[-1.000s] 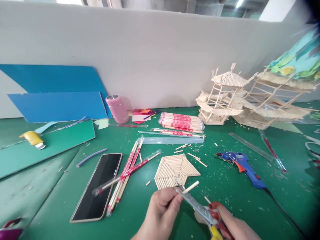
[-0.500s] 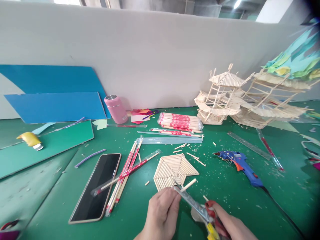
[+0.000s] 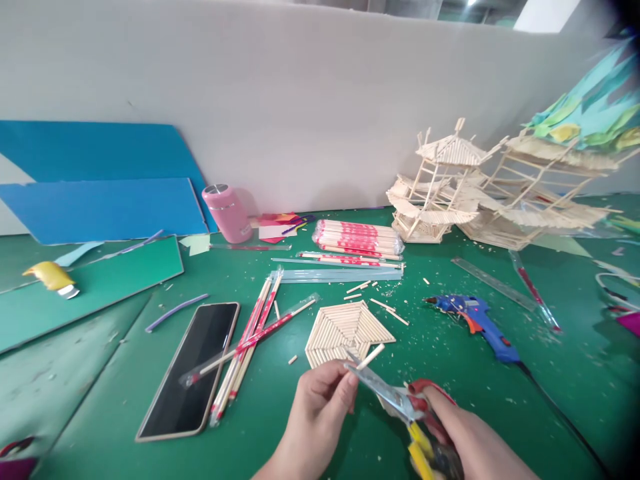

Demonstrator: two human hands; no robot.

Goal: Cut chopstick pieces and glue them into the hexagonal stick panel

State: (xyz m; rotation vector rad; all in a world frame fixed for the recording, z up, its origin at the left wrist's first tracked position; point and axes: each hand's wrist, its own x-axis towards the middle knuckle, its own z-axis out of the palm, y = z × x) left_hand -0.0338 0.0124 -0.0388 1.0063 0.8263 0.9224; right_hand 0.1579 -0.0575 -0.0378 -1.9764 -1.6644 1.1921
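Note:
Between the thumb and fingers of my left hand (image 3: 317,413) is one end of a short wooden stick (image 3: 371,357), whose other end points up and right. My right hand (image 3: 470,433) grips scissors (image 3: 385,390) with red and yellow handles. Their blades are parted around the stick, close to my left fingertips. Just beyond my hands lies a flat polygon panel (image 3: 345,330) made of sticks laid side by side, with a notch on its lower right. Something pale, partly hidden, lies beneath the scissors.
A blue glue gun (image 3: 480,320) with a cord lies right. Stick pagoda models (image 3: 440,193) stand behind it. A phone (image 3: 193,373) and wrapped chopsticks (image 3: 250,340) lie left, before a pink bottle (image 3: 227,213). A bundle of chopsticks (image 3: 357,238) lies near the wall; scraps litter the table.
The scissor blades have opened wider and sit around the stick. My left hand has turned slightly, showing more of the thumb. The whole view has shifted a little.

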